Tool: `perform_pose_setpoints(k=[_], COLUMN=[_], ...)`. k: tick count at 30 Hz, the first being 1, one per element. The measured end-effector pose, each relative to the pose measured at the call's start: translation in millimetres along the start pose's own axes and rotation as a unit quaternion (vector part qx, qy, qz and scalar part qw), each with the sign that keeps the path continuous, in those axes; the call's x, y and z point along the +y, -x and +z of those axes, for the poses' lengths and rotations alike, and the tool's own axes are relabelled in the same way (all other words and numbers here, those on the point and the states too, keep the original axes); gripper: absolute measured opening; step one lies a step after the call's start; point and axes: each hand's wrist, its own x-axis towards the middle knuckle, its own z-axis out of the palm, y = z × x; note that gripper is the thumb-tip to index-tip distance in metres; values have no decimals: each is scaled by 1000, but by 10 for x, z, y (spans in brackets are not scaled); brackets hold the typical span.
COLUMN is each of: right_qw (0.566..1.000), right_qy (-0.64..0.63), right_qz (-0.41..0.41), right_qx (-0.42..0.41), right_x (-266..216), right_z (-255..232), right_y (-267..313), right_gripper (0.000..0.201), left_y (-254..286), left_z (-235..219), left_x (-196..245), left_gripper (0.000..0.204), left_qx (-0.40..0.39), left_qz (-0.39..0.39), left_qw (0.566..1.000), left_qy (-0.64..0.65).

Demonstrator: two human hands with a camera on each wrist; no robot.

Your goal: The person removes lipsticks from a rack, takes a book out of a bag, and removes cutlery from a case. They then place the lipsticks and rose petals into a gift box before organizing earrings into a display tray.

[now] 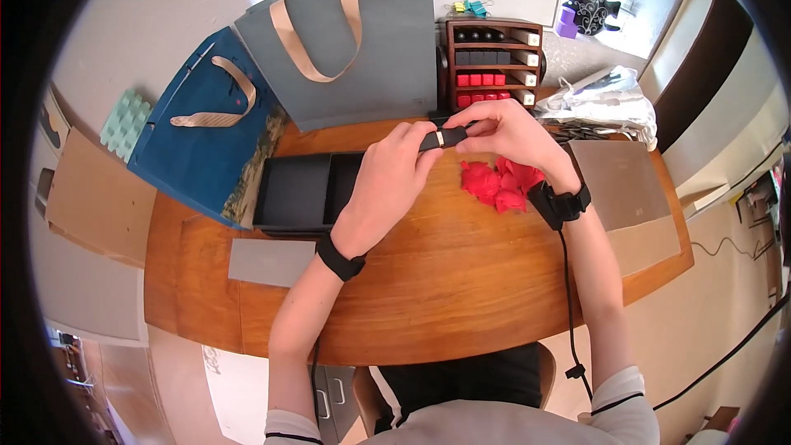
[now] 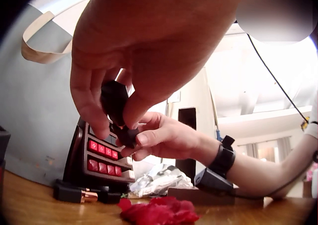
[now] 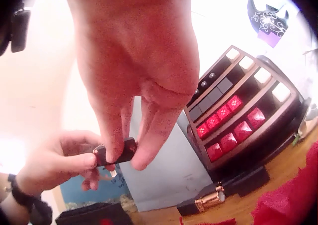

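Observation:
Above the table, both hands meet on a black lipstick (image 1: 441, 138) with a pale gold band at its middle. My left hand (image 1: 387, 169) pinches one end of it between thumb and fingers; my right hand (image 1: 512, 136) pinches the other end. The right wrist view shows the dark lipstick (image 3: 119, 154) between the fingertips of both hands. Below the hands, red petals (image 1: 498, 185) lie in a pile on the wood. Another black lipstick with a gold tube (image 3: 209, 201) lies in front of the wooden rack (image 3: 243, 121).
The rack (image 1: 493, 66) holds rows of red and black pieces. A grey paper bag (image 1: 371, 58) and a blue one (image 1: 194, 115) stand at the back left. An open black box (image 1: 292, 194), grey card (image 1: 272, 261), crumpled white plastic (image 1: 606, 99) and brown board (image 1: 626, 185) are around.

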Motion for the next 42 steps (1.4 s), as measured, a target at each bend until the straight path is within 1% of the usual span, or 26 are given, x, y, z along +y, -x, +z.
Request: perform_pose_setpoints(k=[5,8,11,14,17,20,32,38,41,42], right_qw=[1000,999,999,1000,1000,1000,1000,1000,999,1000], right_qy=[16,32,12,-16,-3,16,-4,13,25,15], right_qz=[20,-17,-45,-20,-13,5,15,4,30,25], right_qx=[-2,-4,10,7,26,13,12,14,5,4], right_x=[-36,5,50,30,-49,-58,-51,-43,-123,-99], right_z=[-3,-11,10,19,45,26,68,92,88,85], right_y=[-3,-12,-24,-18,-5,-9,-16,-23,2,-1], right_gripper=[33,34,34,34,32,30,26,26,27,28], left_y=[6,1,-7,-4,1,-1,11,14,18,20], left_z=[13,-7,-23,-29,-19,-13,-30,-19,-10,-9], left_x=[-6,7,5,26,15,13,27,27,44,46], left_gripper=[26,26,25,25,26,27,30,30,29,29], left_qx=[0,-3,-6,-9,-5,-4,-11,-19,-29,-29], left_qz=[1,-8,-11,-12,-10,-11,-15,-10,-19,-20], left_qw=[1000,1000,1000,1000,1000,1000,999,999,998,998], left_qy=[-3,-1,1,-6,-3,-5,-32,-41,-47,-49])
